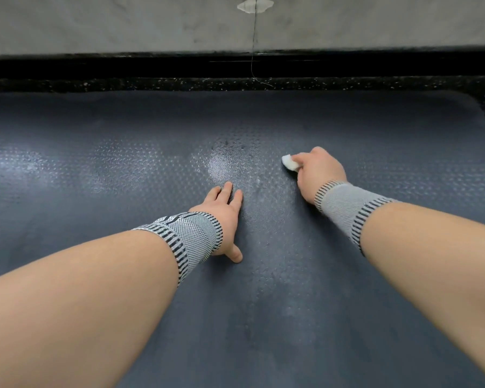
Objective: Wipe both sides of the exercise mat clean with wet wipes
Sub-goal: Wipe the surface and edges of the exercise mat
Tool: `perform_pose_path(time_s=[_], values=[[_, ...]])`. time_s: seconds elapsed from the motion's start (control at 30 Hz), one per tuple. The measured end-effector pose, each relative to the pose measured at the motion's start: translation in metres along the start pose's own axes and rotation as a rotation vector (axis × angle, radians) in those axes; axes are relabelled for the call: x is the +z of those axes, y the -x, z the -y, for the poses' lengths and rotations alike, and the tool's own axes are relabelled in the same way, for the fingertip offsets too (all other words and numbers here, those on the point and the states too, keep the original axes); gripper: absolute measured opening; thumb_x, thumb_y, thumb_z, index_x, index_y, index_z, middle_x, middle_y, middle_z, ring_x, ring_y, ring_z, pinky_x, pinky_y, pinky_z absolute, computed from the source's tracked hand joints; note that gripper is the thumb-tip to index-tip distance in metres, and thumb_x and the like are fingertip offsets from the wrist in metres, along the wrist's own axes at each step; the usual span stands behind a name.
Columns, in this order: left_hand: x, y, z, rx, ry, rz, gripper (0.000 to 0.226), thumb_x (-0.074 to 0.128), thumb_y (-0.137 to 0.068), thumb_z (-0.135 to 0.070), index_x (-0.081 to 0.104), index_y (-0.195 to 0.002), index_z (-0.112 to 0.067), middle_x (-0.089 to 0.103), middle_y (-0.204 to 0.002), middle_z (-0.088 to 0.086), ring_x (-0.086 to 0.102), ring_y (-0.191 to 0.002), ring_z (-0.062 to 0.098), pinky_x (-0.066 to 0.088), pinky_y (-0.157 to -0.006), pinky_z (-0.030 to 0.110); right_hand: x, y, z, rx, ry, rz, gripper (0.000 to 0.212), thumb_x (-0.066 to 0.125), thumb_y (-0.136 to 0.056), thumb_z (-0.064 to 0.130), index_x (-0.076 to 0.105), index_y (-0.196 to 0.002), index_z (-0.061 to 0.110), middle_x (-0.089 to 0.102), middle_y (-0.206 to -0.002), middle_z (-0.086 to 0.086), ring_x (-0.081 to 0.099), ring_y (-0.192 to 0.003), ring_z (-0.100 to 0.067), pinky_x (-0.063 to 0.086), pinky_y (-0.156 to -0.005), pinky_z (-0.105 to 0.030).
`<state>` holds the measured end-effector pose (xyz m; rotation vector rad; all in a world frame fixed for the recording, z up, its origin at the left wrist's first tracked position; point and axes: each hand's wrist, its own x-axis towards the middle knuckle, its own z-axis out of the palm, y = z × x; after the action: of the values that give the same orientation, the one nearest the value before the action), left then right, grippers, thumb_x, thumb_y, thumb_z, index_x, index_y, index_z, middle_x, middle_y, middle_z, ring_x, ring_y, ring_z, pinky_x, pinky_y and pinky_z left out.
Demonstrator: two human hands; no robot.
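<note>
Dark blue-grey textured rubber exercise mat (123, 169) lies flat on the floor. Left hand (221, 211) is spread flat, likely pinning it. Right hand (317, 169) pinches the folded white wet wipe (289, 163) against the mat (mid-wipe, probably).

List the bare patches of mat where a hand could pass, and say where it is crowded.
Bare exercise mat lies left of the left hand, right of the right hand and between the forearms. Crowded: the middle, round both hands and the wet wipe.

dark grey mat (123, 152), white wipe (289, 163)
</note>
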<state>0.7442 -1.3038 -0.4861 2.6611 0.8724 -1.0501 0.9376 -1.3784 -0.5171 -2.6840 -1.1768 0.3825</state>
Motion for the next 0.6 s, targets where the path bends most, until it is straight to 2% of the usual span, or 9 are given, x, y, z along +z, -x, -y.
perform_pose_path(time_s=[0.07, 0.13, 0.23, 0.3, 0.37, 0.4, 0.5, 0.57, 0.6], values=[[0.000, 0.000, 0.001, 0.003, -0.003, -0.004, 0.140, 0.082, -0.063, -0.057, -0.018, -0.152, -0.019, -0.024, -0.159, 0.003, -0.014, -0.148, 0.024, 0.024, -0.118, 0.046, 0.005, 0.016, 0.009, -0.127, 0.046, 0.006, 0.030, 0.047, -0.088, 0.010, 0.060, -0.112, 0.024, 0.045, -0.095, -0.001, 0.048, -0.082, -0.024, 0.039, -0.070, -0.029], [0.002, -0.001, 0.002, 0.003, -0.006, -0.013, 0.140, 0.082, -0.062, -0.059, -0.018, -0.152, -0.019, -0.023, -0.159, 0.003, -0.013, -0.148, 0.024, 0.023, -0.118, 0.046, 0.007, 0.043, 0.012, -0.384, 0.071, 0.050, 0.027, 0.050, -0.091, 0.016, 0.058, -0.113, 0.029, 0.045, -0.096, 0.000, 0.047, -0.085, -0.022, 0.043, -0.073, -0.030], [0.003, -0.002, 0.002, -0.002, -0.015, -0.021, 0.141, 0.082, -0.061, -0.060, -0.018, -0.152, -0.019, -0.023, -0.160, 0.003, -0.013, -0.148, 0.024, 0.026, -0.117, 0.047, 0.002, 0.092, -0.001, -0.750, 0.057, 0.220, 0.026, 0.052, -0.091, 0.020, 0.061, -0.112, 0.033, 0.051, -0.096, -0.002, 0.051, -0.082, -0.025, 0.045, -0.068, -0.034], [0.003, -0.002, 0.001, -0.008, -0.021, -0.015, 0.141, 0.082, -0.061, -0.060, -0.018, -0.152, -0.019, -0.023, -0.159, 0.002, -0.013, -0.148, 0.024, 0.027, -0.116, 0.048, -0.002, 0.119, -0.011, -0.852, 0.053, 0.354, 0.028, 0.052, -0.089, 0.015, 0.065, -0.109, 0.030, 0.054, -0.096, -0.003, 0.054, -0.079, -0.026, 0.046, -0.064, -0.034], [0.002, -0.002, 0.001, -0.010, -0.030, -0.015, 0.141, 0.082, -0.061, -0.060, -0.018, -0.152, -0.019, -0.023, -0.159, 0.002, -0.013, -0.148, 0.024, 0.027, -0.116, 0.049, -0.008, 0.121, -0.016, -0.832, 0.051, 0.426, 0.033, 0.050, -0.087, 0.013, 0.066, -0.112, 0.030, 0.055, -0.100, -0.004, 0.055, -0.084, -0.026, 0.046, -0.068, -0.034], [0.002, -0.002, 0.001, -0.010, -0.033, -0.017, 0.141, 0.082, -0.061, -0.059, -0.018, -0.152, -0.018, -0.023, -0.160, 0.003, -0.012, -0.148, 0.025, 0.026, -0.116, 0.049, -0.009, 0.113, -0.016, -0.780, 0.019, 0.386, 0.035, 0.050, -0.087, 0.012, 0.066, -0.113, 0.029, 0.055, -0.100, -0.005, 0.055, -0.087, -0.026, 0.046, -0.071, -0.035], [0.001, -0.002, 0.000, -0.011, -0.038, -0.016, 0.141, 0.082, -0.062, -0.059, -0.018, -0.152, -0.018, -0.022, -0.160, 0.004, -0.012, -0.148, 0.026, 0.024, -0.117, 0.049, -0.007, 0.070, -0.010, -0.419, -0.043, 0.113, 0.038, 0.047, -0.091, 0.013, 0.060, -0.122, 0.031, 0.052, -0.104, -0.006, 0.055, -0.093, -0.028, 0.044, -0.080, -0.033], [0.001, -0.001, 0.000, -0.013, -0.041, -0.014, 0.140, 0.082, -0.062, -0.059, -0.018, -0.152, -0.018, -0.022, -0.160, 0.004, -0.012, -0.148, 0.026, 0.023, -0.118, 0.049, -0.002, 0.046, -0.003, -0.168, -0.027, 0.067, 0.038, 0.045, -0.093, 0.014, 0.058, -0.123, 0.033, 0.049, -0.105, -0.003, 0.055, -0.095, -0.027, 0.045, -0.081, -0.031], [0.001, -0.001, -0.001, -0.012, -0.045, -0.015, 0.140, 0.081, -0.062, -0.059, -0.018, -0.152, -0.018, -0.022, -0.160, 0.004, -0.012, -0.148, 0.026, 0.022, -0.118, 0.048, 0.000, 0.043, 0.002, -0.115, 0.002, 0.079, 0.034, 0.046, -0.093, 0.014, 0.059, -0.119, 0.033, 0.047, -0.103, -0.002, 0.055, -0.094, -0.027, 0.045, -0.081, -0.031]])
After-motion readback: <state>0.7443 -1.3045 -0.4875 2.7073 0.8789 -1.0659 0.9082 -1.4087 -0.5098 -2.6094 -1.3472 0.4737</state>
